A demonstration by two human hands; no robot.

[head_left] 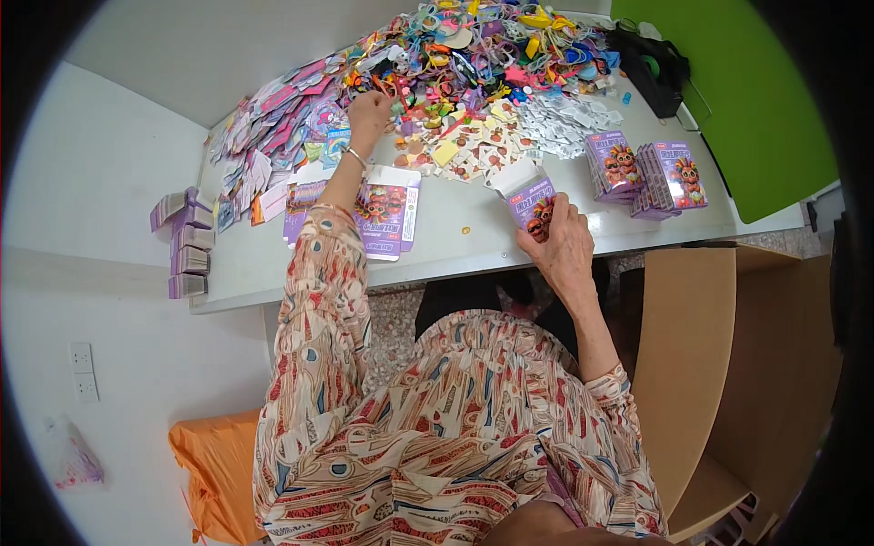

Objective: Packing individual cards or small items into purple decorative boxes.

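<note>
My right hand grips a small purple printed carton with its white top flap open, held just above the near edge of the grey table. My left hand is stretched far across the table, its fingers closed in a heap of small colourful toys and trinkets; what it has hold of is hidden. A bracelet sits on that wrist. Flat unfolded purple cartons lie under my left forearm.
Finished purple cartons stand in rows at the right. Flat packets and paper cards spread at the left and middle. Folded purple cartons are stacked at the table's left end. A large open cardboard box stands right, a green panel behind.
</note>
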